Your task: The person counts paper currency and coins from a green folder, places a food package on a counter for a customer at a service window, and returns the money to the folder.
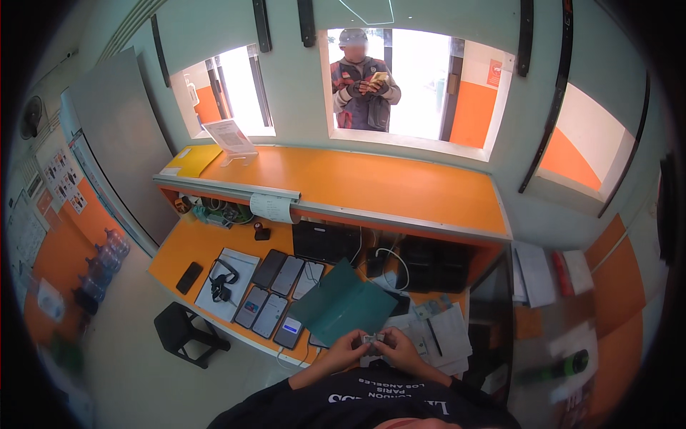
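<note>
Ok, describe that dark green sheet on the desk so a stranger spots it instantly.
Find the long, raised orange counter. On the orange desk below it, just beyond the left hand, the dark green, rectangular folder-like sheet sits between the rows of flat phones and the loose white papers. Its broad green surface sets it apart from both.

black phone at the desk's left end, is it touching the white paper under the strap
Apart: the head view shows orange desktop between phone and paper.
</note>
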Demonstrator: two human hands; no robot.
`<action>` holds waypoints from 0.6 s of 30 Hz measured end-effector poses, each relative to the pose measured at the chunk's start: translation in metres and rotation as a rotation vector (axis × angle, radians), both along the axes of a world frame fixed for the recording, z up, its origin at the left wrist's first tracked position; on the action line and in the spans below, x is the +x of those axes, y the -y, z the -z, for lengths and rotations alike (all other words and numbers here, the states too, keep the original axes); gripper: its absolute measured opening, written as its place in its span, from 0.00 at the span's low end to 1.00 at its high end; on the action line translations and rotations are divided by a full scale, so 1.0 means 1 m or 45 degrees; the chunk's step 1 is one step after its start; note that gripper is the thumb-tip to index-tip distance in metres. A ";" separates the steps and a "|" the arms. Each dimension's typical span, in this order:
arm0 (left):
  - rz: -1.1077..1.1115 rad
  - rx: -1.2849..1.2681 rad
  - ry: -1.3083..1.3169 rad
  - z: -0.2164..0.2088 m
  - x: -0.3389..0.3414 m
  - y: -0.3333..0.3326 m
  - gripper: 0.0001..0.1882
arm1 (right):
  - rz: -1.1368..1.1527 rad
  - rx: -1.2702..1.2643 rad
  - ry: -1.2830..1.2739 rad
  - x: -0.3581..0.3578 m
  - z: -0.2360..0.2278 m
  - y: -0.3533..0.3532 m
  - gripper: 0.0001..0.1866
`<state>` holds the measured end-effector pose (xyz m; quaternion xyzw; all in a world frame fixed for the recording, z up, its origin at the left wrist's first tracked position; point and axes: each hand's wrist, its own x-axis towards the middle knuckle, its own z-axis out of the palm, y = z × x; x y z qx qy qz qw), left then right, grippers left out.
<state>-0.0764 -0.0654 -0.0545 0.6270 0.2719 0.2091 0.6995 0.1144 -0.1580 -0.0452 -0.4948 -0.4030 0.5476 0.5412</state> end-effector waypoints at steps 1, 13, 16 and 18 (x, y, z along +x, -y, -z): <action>0.000 -0.012 0.018 0.002 0.000 0.000 0.11 | -0.024 -0.036 0.032 0.001 0.001 0.000 0.13; 0.005 0.137 -0.195 0.001 -0.001 -0.002 0.19 | -0.010 -0.100 0.276 0.004 0.011 -0.003 0.11; -0.010 0.136 -0.207 -0.010 0.002 -0.008 0.19 | 0.115 -0.078 0.113 0.003 0.000 -0.005 0.12; 0.027 0.097 -0.215 -0.018 0.003 -0.010 0.19 | 0.165 -0.052 0.024 0.003 -0.006 -0.006 0.12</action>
